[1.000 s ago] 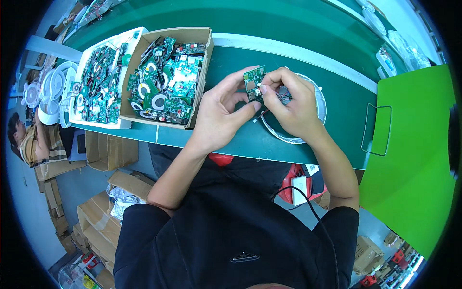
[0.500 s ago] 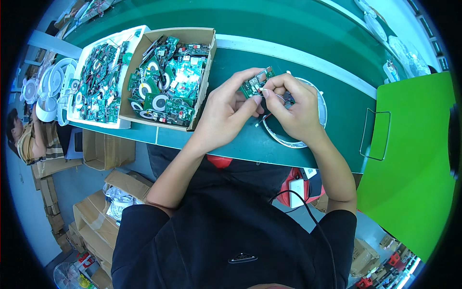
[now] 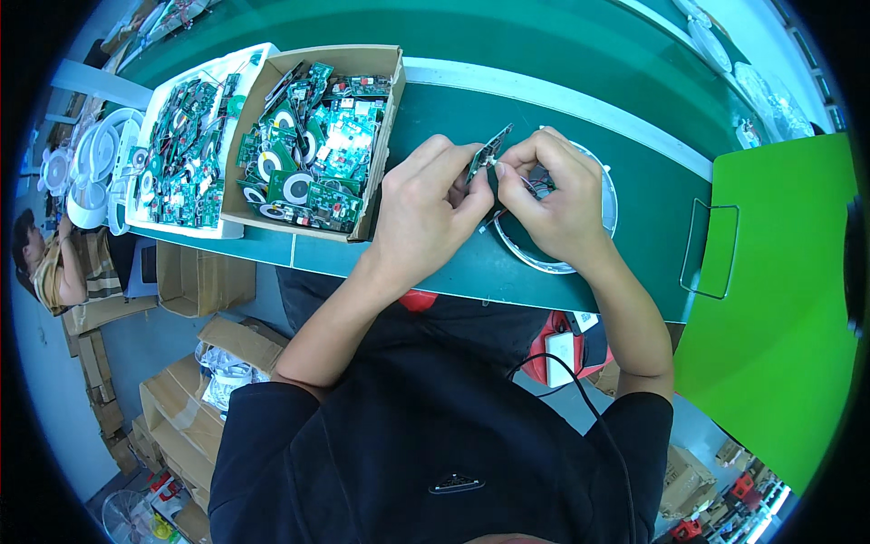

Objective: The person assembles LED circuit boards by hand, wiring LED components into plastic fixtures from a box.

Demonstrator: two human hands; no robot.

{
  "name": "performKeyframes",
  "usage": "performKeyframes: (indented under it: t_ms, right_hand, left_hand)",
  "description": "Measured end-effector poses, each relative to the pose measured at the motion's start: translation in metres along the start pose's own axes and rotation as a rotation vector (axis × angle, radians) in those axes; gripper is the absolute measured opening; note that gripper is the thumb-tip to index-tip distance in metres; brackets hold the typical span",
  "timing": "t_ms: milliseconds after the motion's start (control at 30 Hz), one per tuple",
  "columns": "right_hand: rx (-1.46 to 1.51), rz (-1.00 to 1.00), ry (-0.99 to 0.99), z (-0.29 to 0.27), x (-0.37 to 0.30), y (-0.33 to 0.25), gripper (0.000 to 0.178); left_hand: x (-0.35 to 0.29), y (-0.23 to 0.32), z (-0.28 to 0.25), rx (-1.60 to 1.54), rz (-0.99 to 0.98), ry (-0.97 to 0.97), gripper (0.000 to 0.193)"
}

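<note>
A green circuit board (image 3: 491, 152) is gripped by its edge between the thumb and fingers of my left hand (image 3: 417, 204), tilted so that it shows nearly edge-on. Close against its right face, my right hand (image 3: 557, 199) pinches what looks like a small wire plug; the fingertips mostly hide it. Thin wires (image 3: 541, 183) run beneath the right hand. Below that hand, a round white ring-shaped housing (image 3: 609, 204) lies on the green table (image 3: 643, 263), partly covered by the hand and wrist.
A cardboard box (image 3: 391, 136) full of circuit boards with round parts stands left of my hands, beside a white foam tray (image 3: 149, 222) of more boards. A bright green panel (image 3: 770, 290) and wire handle (image 3: 732, 254) are at the right. Another person (image 3: 63, 263) sits far left.
The circuit board has turned from showing its face to nearly edge-on. My left hand has rotated with it, and the right fingertips stay close to the board.
</note>
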State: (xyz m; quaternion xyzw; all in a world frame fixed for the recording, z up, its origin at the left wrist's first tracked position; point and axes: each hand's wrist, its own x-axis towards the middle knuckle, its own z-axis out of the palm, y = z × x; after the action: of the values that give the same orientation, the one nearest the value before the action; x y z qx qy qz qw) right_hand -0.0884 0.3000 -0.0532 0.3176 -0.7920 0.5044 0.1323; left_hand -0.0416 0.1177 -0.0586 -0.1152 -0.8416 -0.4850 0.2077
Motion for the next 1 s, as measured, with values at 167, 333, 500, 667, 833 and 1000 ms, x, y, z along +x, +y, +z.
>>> performKeyframes:
  t_ms: [167,333,500,667,833,1000]
  right_hand:
    - [-0.004,0.013,-0.005,-0.001,0.000,0.000,0.012]
    - [0.003,0.008,-0.039,-0.002,0.000,0.003,0.011]
    - [0.085,0.079,-0.037,-0.001,-0.001,0.000,0.010]
    - [0.073,0.094,-0.058,-0.001,-0.002,0.000,0.011]
    - [0.070,0.075,-0.068,-0.003,-0.004,0.000,0.011]
    - [0.125,0.120,-0.085,-0.002,-0.005,-0.001,0.011]
  left_hand:
    - [-0.002,0.000,0.005,-0.002,0.048,0.035,0.027]
    - [-0.003,0.000,0.005,0.077,0.104,0.037,0.029]
    - [-0.005,0.004,0.002,0.177,0.137,0.015,0.030]
    - [-0.008,0.005,-0.001,0.170,0.109,-0.071,0.036]
    - [-0.016,0.014,0.006,0.219,0.110,-0.028,0.038]
    - [-0.018,0.013,0.005,0.249,0.143,-0.017,0.041]
